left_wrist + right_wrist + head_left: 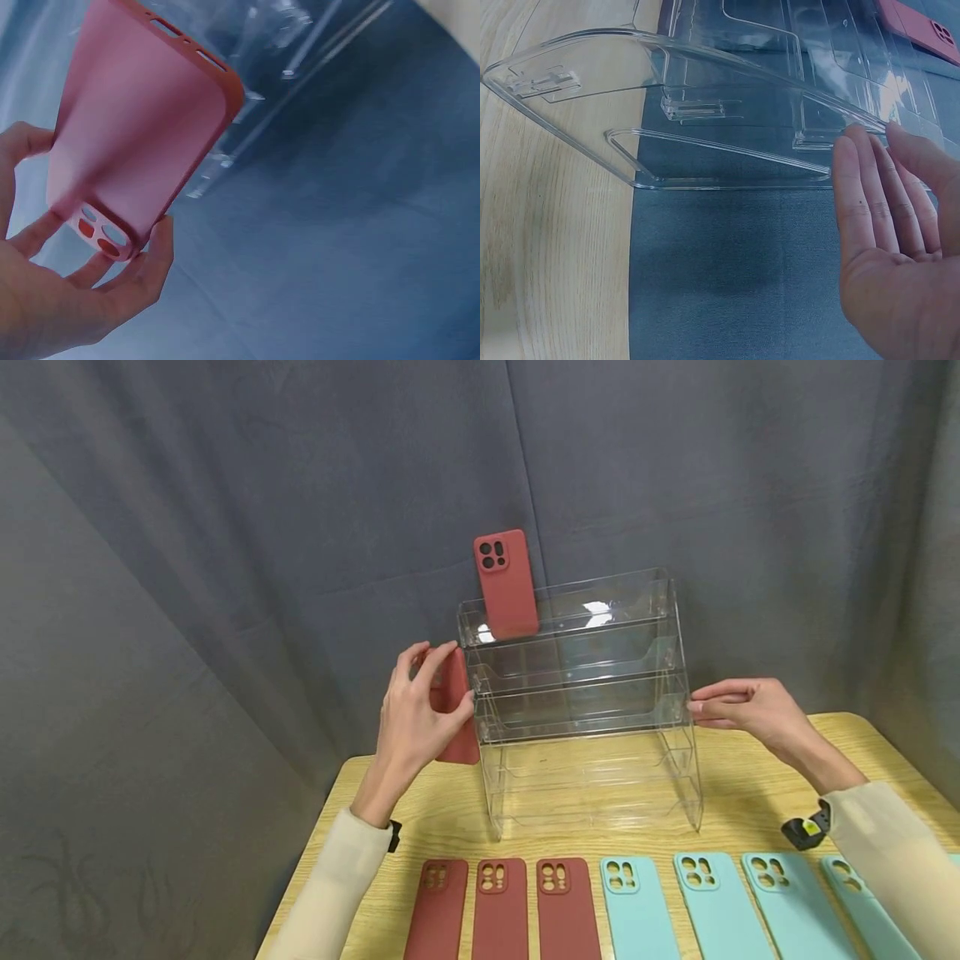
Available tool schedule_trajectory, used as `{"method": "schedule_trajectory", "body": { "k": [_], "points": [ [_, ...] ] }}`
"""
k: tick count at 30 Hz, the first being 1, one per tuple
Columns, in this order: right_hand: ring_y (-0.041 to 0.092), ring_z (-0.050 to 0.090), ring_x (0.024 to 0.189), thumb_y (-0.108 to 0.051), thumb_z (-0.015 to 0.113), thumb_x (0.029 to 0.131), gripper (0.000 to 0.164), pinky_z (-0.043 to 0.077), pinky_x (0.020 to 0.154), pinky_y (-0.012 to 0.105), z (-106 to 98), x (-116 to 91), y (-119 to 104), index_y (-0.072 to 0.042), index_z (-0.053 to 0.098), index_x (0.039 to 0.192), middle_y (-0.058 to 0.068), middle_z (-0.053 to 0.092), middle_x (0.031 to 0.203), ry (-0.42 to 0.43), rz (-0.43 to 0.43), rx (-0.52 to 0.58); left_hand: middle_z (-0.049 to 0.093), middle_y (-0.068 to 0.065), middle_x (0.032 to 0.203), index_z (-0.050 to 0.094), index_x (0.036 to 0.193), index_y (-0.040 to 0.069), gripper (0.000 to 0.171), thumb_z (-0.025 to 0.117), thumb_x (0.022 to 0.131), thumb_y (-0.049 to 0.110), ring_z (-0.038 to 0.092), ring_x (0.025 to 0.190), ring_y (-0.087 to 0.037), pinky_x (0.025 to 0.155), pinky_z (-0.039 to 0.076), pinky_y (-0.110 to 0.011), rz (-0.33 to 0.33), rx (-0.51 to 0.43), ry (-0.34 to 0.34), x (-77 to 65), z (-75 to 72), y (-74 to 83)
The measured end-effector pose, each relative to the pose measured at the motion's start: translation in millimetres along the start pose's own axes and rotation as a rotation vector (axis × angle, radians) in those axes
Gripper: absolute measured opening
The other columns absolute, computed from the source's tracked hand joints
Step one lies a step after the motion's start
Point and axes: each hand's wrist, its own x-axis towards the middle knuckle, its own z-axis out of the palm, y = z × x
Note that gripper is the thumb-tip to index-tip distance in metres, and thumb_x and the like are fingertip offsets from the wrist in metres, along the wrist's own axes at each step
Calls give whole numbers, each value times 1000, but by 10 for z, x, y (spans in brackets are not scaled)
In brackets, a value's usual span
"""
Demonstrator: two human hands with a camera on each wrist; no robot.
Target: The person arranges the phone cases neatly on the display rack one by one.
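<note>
In the head view, my left hand (pixel 412 710) holds a red phone case (pixel 457 739) upright against the left side of a clear tiered display rack (pixel 577 727). My thumb tip overlaps the rack's edge there. The left wrist view shows the fingertips around the case's edges at its camera-cutout end. On the opposite side, my right hand (pixel 742 714) pinches the edge of the rack's side panel (pixel 735 154) between thumb and extended fingers. Another red phone case (pixel 512 597) leans upright on the top tier at the left.
A row of phone cases lies along the table's front: red ones (pixel 501 910) at left, light-blue ones (pixel 641 910) at right. The wooden table (pixel 750 785) meets a grey-blue curtain (pixel 337 527) behind the rack. Black straps sit at both wrists.
</note>
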Motion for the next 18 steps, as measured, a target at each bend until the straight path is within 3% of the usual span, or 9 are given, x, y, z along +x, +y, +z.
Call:
{"method": "schedule_trajectory", "body": {
  "k": [8, 18],
  "points": [
    [6, 79, 95, -23, 75, 99, 51, 62, 85, 21, 3, -9, -14, 10, 62, 135, -13, 81, 104, -5, 0, 1, 47, -16, 154, 54, 152, 26, 64, 77, 92, 33, 57, 121, -40, 77, 62, -51, 102, 42, 42, 445, 56, 357],
    [5, 79, 94, -26, 76, 98, 54, 62, 84, 21, 30, -4, 2, 10, 62, 136, -14, 81, 103, 10, 8, -20, 46, -19, 154, 51, 154, 25, 64, 73, 94, 36, 51, 134, -41, 81, 65, -52, 190, 139, 72, 1026, 166, 651]
  ]
}}
